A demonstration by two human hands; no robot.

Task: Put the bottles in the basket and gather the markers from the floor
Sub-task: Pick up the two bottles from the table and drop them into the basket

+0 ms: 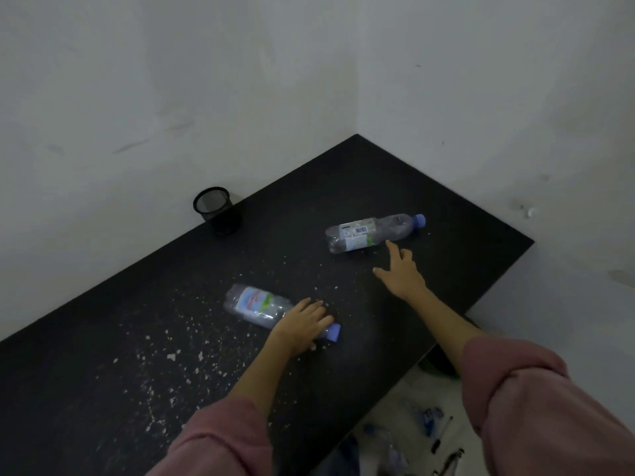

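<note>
Two clear plastic bottles with blue caps lie on their sides on a black table (378,173). My left hand (302,324) rests over the neck end of the near bottle (251,304), fingers curled on it. The far bottle (371,231) lies further back. My right hand (400,273) is open just in front of it, index fingertip touching or almost touching its side. On the floor below the table's right edge lie dark markers (446,438). Another bottle (391,444) shows dimly on the floor. No basket is clearly in view.
A black mesh pen cup (218,211) stands at the table's back edge by the wall. White specks litter the tabletop. A dark green object (439,365) sits under the table's right edge. White walls meet in a corner behind the table.
</note>
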